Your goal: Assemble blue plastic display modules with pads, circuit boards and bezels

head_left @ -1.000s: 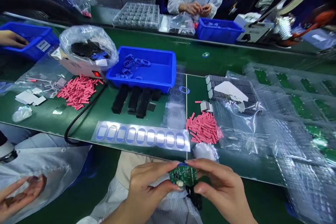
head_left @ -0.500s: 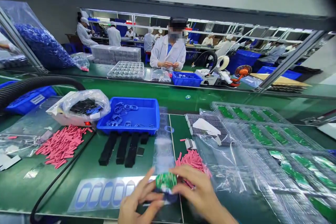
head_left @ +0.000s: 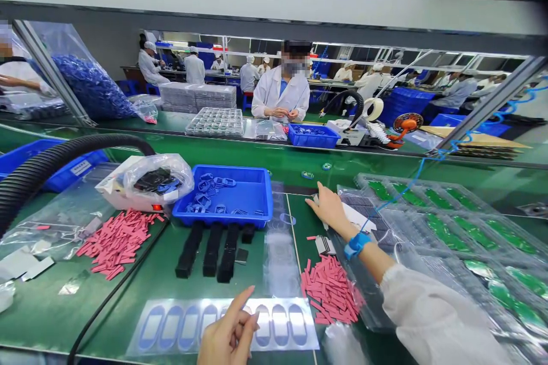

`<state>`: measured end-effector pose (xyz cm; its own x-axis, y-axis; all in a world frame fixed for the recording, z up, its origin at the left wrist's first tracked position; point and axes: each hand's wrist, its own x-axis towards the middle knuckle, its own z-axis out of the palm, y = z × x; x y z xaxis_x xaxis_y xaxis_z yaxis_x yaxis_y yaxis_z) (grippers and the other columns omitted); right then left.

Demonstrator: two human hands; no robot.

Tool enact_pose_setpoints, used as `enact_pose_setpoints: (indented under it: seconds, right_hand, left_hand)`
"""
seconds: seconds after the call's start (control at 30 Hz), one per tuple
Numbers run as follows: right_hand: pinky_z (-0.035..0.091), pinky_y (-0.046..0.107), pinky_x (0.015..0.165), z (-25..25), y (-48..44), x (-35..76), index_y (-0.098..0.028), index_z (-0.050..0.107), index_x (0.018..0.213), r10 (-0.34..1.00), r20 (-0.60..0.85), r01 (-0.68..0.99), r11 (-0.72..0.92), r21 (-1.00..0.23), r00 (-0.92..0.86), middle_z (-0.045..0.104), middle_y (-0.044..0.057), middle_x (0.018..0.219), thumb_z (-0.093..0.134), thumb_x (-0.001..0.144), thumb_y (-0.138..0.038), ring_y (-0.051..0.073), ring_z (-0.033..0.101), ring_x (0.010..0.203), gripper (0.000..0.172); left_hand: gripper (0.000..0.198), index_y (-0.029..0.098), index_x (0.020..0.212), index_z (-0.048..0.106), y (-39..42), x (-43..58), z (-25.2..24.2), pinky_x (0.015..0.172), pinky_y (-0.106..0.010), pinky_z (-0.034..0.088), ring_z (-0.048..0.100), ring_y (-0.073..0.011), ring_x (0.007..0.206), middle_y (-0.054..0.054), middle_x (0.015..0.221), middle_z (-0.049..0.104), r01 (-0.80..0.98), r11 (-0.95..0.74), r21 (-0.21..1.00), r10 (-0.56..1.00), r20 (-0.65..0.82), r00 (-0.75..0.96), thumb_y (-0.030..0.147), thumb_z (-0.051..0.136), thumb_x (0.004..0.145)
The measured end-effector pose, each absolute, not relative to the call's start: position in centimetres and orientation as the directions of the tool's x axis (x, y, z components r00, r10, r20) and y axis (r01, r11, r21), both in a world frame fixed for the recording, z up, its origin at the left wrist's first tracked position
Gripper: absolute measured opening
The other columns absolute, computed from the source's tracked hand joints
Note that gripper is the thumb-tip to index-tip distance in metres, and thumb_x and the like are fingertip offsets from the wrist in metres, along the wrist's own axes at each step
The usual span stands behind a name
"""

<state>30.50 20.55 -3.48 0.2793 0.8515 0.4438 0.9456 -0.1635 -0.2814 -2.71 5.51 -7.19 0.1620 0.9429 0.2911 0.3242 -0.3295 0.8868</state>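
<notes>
My right hand [head_left: 327, 208] reaches forward over the green bench, fingers stretched out and open. Its fingertips touch the near-left corner of a stack of grey ribbed pieces [head_left: 363, 205] with a white card on top. A blue wrist strap [head_left: 356, 244] with a blue coiled cord sits on that wrist. My left hand [head_left: 229, 331] is low at the bench's front edge, over a clear sheet of blue oval stickers [head_left: 180, 325]. Its index finger points out and the other fingers are curled; what they hold, if anything, is hidden. No green circuit board shows in either hand.
A blue tray [head_left: 252, 191] with blue rings stands in the middle, black foam blocks [head_left: 212, 248] in front of it. Pink strips lie in piles right [head_left: 331, 291] and left [head_left: 115, 236]. Clear trays of green boards [head_left: 449, 228] fill the right. A black hose [head_left: 51, 159] arcs at left. A person [head_left: 280, 94] works opposite.
Both hands held a small green circuit board near my lap, then over the bench. Now the board is out of sight and my right hand has stretched forward to the grey stack. The view tilted upward.
</notes>
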Motion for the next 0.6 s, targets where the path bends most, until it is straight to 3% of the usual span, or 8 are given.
enact_pose_setpoints:
  seconds: [0.17,0.37,0.5,0.6]
  right_hand:
    - [0.05,0.043,0.085,-5.0,19.9,31.2,-0.016,0.054,0.117,0.85,0.463,0.96,-0.157,-0.233,0.251,0.057,0.008,0.119,0.056,0.089,-0.034,0.021,0.059,0.102,0.033]
    - [0.049,0.044,0.088,-3.1,18.5,28.6,-0.017,0.056,0.114,0.863,0.485,0.965,-0.016,-0.261,0.145,0.057,0.008,0.119,0.055,0.09,-0.033,0.021,0.058,0.104,0.029]
    - [0.05,0.039,0.085,-2.0,15.0,21.5,-0.017,0.061,0.101,0.921,0.382,0.931,0.196,-0.308,-0.068,0.063,0.005,0.105,0.053,0.091,-0.034,0.017,0.061,0.095,0.021]
    - [0.05,0.028,0.071,-1.7,12.8,15.8,-0.021,0.064,0.097,0.945,0.251,0.888,0.29,-0.356,-0.208,0.067,0.0,0.086,0.06,0.085,-0.038,0.014,0.064,0.08,0.022]
  left_hand:
    - [0.021,0.024,0.099,0.069,5.8,-3.0,-6.1,0.047,-0.018,0.049,0.06,-0.0115,0.044,0.002,0.058,0.069,0.438,-0.455,0.775,0.89,0.38,0.252,0.032,0.054,0.087]
    - [0.019,0.019,0.09,0.07,5.8,-3.3,-4.4,0.05,-0.022,0.051,0.062,-0.0127,0.047,-0.001,0.066,0.073,0.506,-0.514,0.693,0.856,0.379,0.352,0.022,0.051,0.087]
    - [0.019,0.018,0.09,0.07,5.6,-3.1,-4.1,0.05,-0.023,0.051,0.063,-0.013,0.048,-0.002,0.07,0.074,0.502,-0.509,0.699,0.859,0.379,0.343,0.019,0.051,0.086]
    - [0.019,0.016,0.092,0.07,5.5,-3.0,-4.1,0.051,-0.025,0.051,0.063,-0.014,0.048,-0.003,0.071,0.075,0.503,-0.503,0.703,0.863,0.374,0.34,0.018,0.051,0.086]
